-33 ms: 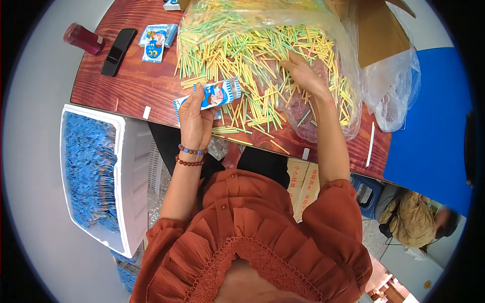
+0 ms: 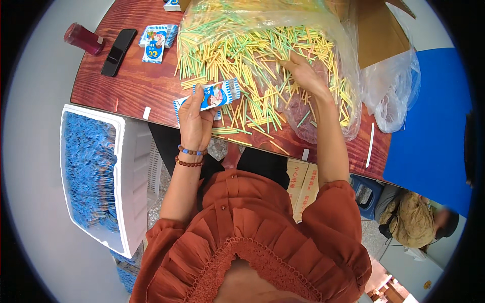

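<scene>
At the red-brown table (image 2: 134, 93) | left hand (image 2: 196, 115) closed round blue-and-white packets (image 2: 218, 96), thumb on top | right hand (image 2: 306, 77) half-curled among yellow and green sticks (image 2: 214, 58); whether it grips any, I can't tell | clear plastic bag (image 2: 302, 130) beneath some sticks | black phone (image 2: 118, 53) farther left | white foam box (image 2: 123, 151) beside table

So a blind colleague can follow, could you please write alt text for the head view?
A person's left hand holds blue-and-white packaging; the right hand is among yellow and green sticks on a reddish table, with a blue-filled white box at left.
</scene>
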`<state>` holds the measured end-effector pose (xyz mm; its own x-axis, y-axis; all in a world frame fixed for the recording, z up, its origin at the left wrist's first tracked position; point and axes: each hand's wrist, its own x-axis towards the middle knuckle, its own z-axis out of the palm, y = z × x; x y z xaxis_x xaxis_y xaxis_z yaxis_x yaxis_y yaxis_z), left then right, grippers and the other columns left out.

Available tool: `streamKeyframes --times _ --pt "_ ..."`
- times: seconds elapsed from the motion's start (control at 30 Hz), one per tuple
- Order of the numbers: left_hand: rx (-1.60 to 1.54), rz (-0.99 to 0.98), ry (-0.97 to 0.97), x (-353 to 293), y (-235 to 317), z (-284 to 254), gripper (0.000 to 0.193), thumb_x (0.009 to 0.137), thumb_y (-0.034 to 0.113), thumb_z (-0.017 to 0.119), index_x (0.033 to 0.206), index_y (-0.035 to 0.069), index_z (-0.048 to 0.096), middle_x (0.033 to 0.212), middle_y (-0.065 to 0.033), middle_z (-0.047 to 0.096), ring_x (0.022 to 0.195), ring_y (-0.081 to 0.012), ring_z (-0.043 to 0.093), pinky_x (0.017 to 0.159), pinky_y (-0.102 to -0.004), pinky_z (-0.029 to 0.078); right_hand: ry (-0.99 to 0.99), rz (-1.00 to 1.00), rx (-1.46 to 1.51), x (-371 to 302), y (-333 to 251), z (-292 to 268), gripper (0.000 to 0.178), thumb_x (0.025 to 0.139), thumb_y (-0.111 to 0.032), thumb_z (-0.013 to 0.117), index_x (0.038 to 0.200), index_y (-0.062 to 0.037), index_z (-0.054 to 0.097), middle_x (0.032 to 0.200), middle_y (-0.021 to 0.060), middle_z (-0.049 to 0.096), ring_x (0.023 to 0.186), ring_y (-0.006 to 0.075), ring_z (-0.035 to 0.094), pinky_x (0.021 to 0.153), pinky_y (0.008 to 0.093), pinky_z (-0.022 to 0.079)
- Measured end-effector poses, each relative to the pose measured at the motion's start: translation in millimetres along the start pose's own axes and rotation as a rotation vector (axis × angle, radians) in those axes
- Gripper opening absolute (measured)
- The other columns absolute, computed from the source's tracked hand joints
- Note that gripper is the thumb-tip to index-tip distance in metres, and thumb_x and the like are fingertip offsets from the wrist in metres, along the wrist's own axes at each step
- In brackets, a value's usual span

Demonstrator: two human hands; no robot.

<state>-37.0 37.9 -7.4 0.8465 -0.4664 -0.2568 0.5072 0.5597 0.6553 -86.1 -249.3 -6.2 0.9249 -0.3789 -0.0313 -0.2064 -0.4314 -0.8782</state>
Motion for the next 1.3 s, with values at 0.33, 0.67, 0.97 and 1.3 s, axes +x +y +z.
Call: streamKeyframes --times 0.33,0.67,0.97,1.3 --pt "-0.029 -0.046 0.015 0 -3 3 0.024 0.096 0.024 0.058 0.096 0.001 0.065 0.094 -0.0072 0.069 0.086 -0.016 0.066 0.076 -0.0316 0.054 0.194 0.011 0.251 -11 -17 17 0.033 0.097 -0.031 0.047 0.092 -0.004 0.065 0.112 0.0141 0.064 0.119 0.0242 0.052 0.101 0.0337 0.034" --pt "-0.067 -0.062 -0.054 9 -10 12 0.022 0.097 0.024 0.057 0.095 0.003 0.062 0.09 -0.007 0.068 0.08 -0.016 0.064 0.072 -0.0303 0.052 0.282 -0.229 0.947 -13 -37 33 0.015 0.102 -0.019 0.04 0.106 -0.0057 0.045 0.086 0.0074 0.055 0.099 0.0298 0.061 0.103 0.0486 0.036" --pt "-0.145 -0.024 -0.041 12 -31 46 0.02 0.097 0.024 0.057 0.093 0.005 0.064 0.096 -0.0068 0.067 0.085 -0.0146 0.064 0.074 -0.0309 0.053 0.525 -0.532 1.005 -39 -108 78 0.019 0.101 -0.024 0.043 0.096 -0.0052 0.043 0.081 0.0053 0.048 0.077 0.0216 0.059 0.106 0.0535 0.035" --pt "-0.172 0.008 -0.023 9 -37 48 0.023 0.098 0.025 0.055 0.099 0.002 0.062 0.098 -0.0074 0.066 0.088 -0.0166 0.064 0.077 -0.0324 0.053 0.708 -0.592 0.708 -43 -117 99 0.021 0.102 -0.024 0.038 0.093 -0.0052 0.039 0.082 0.0065 0.051 0.086 0.0274 0.065 0.114 0.0535 0.02"
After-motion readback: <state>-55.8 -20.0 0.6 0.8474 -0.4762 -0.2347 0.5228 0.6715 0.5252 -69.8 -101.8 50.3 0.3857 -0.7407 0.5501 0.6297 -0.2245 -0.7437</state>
